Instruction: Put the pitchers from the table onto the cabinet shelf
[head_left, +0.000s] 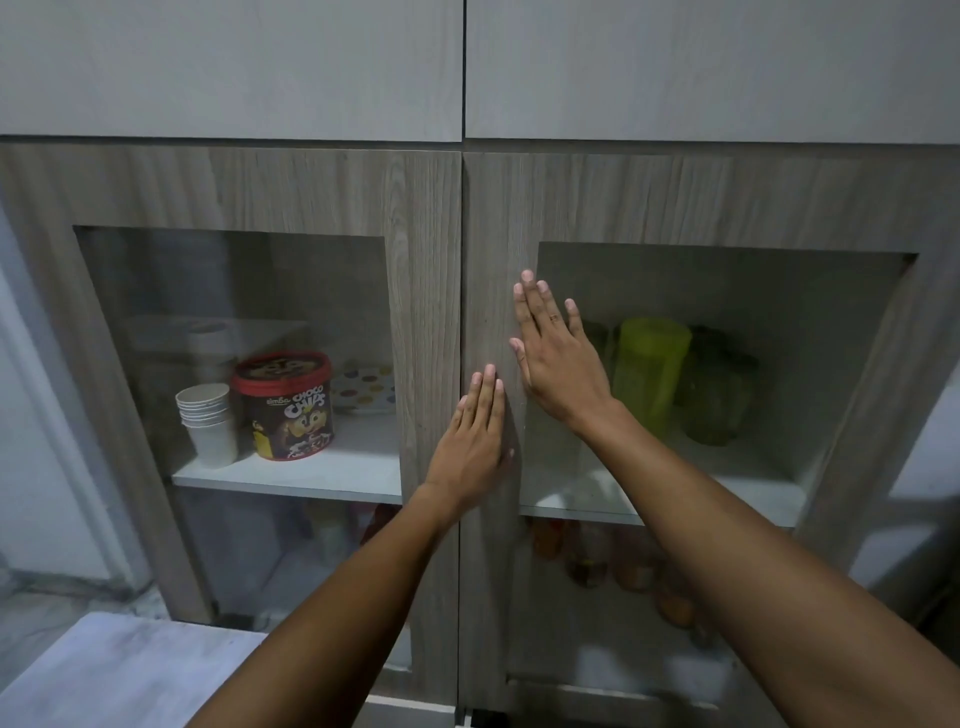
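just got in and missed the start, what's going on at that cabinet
A person stands at a wooden cabinet with both glass-fronted doors shut. The left hand and the right hand lie flat on the right door near the centre seam, holding nothing. Behind that door's glass, a yellow-green pitcher and a darker green pitcher stand on the shelf. Behind the left door are a stack of paper cups and a red-lidded tub.

2 hands (475, 441), 2 pitchers (649, 374) (maybe 3), 1 tin (283, 405), cup stack (208, 423).
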